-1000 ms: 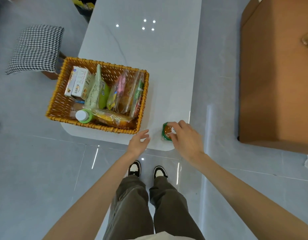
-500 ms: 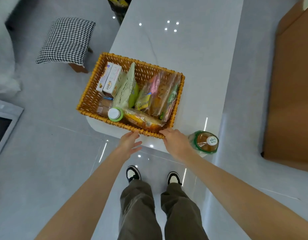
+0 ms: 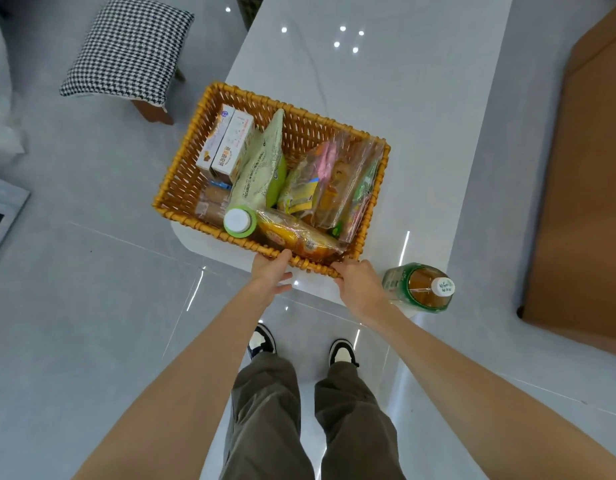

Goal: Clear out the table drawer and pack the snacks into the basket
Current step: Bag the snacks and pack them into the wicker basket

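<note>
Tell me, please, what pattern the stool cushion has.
The stool cushion is black-and-white houndstooth, best seen in the head view.

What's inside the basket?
The basket holds two white boxes, a green pouch, clear snack bags, a yellow packet and a white-capped bottle. A brown packet peeks out beneath them; whatever lies lower on the bottom is covered.
</note>
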{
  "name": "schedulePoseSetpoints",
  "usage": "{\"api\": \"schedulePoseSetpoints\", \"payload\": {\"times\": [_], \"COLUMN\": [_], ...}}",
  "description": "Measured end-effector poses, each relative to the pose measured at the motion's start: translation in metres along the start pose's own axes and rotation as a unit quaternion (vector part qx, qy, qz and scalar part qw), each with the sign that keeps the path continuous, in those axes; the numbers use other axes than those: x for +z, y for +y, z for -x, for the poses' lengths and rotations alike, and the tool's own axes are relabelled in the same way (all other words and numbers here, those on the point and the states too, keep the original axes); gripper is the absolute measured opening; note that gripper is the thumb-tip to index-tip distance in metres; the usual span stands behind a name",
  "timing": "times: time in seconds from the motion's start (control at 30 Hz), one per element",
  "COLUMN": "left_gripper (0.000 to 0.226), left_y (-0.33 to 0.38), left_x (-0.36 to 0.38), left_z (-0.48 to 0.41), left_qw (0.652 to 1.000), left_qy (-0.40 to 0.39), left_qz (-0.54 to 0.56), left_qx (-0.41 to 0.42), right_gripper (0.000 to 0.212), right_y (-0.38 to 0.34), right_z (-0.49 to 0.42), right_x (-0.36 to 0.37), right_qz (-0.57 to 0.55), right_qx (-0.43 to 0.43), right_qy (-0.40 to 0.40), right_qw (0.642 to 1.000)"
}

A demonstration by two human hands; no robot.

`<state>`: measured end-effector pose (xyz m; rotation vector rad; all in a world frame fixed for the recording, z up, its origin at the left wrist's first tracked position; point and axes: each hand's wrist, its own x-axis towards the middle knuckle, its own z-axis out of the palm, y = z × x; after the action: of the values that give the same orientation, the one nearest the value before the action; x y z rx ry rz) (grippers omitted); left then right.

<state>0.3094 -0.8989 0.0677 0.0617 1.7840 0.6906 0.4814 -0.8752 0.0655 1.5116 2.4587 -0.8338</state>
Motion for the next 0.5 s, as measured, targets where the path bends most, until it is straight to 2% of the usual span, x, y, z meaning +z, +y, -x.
{"api": "schedulePoseSetpoints", "payload": {"times": [0.5], "left_gripper": [0.047], "left_y": [-0.012], "left_x": [0.001], "left_z": [0.015], "left_qw": [0.999], "left_qy": [-0.002], "left_qz": [-0.037], "left_qx": [0.018], "right_gripper": [0.022], "right_y": [0.0], "right_z": [0.015], "right_x": [0.004], "right_qz": [0.01], "right_qx": [0.04], "right_qy": [-0.046], "right_qw": [0.998]}}
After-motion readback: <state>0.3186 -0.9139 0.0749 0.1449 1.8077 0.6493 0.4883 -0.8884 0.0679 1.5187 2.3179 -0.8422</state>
